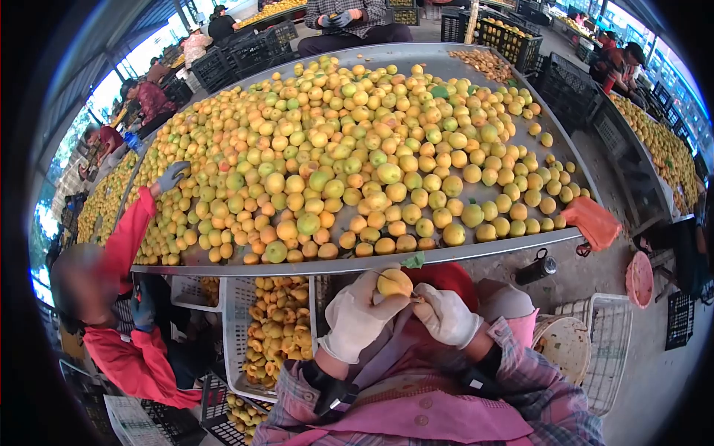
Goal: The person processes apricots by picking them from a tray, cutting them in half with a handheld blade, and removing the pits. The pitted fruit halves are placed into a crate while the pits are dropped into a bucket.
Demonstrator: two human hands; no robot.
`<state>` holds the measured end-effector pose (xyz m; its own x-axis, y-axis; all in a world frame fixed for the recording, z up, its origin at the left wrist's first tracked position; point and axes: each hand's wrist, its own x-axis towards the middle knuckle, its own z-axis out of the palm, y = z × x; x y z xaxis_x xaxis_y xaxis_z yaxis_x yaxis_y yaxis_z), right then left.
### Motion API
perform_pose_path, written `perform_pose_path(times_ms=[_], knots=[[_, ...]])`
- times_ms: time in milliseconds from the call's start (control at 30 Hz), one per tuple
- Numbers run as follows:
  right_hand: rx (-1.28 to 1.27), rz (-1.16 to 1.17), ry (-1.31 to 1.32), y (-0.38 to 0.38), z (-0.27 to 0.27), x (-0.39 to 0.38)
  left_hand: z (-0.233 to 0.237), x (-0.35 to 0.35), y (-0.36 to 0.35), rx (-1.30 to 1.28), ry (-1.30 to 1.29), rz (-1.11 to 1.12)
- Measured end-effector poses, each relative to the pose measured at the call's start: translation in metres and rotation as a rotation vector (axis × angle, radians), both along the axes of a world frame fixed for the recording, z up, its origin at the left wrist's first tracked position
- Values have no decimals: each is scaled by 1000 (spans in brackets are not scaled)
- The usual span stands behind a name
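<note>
My left hand [357, 318], in a white glove, is closed around a yellow apricot [394, 283] just in front of the table's near edge. Close against the fruit's right side, my gloved right hand [448, 315] is pinched shut. A small dark tip shows at its fingers, but what it belongs to is hidden. Beyond both hands, a big heap of apricots [320, 156] covers much of the metal table [335, 264]. A green leaf [413, 260] hangs at the rim near my left hand. Left of my lap stands a white crate [233, 327] of cut apricots [275, 334].
A co-worker in a red sleeve [134, 364] sits at the left, one gloved hand [172, 177] reaching onto the heap. An orange bag [593, 221] lies over the right corner. A black flask [537, 267], a bucket [561, 346] and a white crate [606, 357] stand right.
</note>
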<state>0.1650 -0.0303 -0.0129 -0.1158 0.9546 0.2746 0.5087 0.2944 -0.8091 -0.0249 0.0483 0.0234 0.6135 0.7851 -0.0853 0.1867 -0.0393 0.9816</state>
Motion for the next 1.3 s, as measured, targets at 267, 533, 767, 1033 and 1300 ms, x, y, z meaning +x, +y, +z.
perform_pose_path(times_ms=[267, 533, 767, 1033, 1300], knots=[[67, -145, -12, -2, -10, -20, -25, 17, -13, -322, -367, 281], [23, -155, -5, -1, -4, -14, 0, 17, -5, 246, 111, 193], [104, -138, -40, -1, -17, -15, -5, 14, -5, 298, 155, 216], [-118, -149, -88, 0, -2, -16, -21, 15, -1, 458, 312, 222], [-176, 77, 138, 9, 0, -8, -6, 17, -4, 428, 414, 33]])
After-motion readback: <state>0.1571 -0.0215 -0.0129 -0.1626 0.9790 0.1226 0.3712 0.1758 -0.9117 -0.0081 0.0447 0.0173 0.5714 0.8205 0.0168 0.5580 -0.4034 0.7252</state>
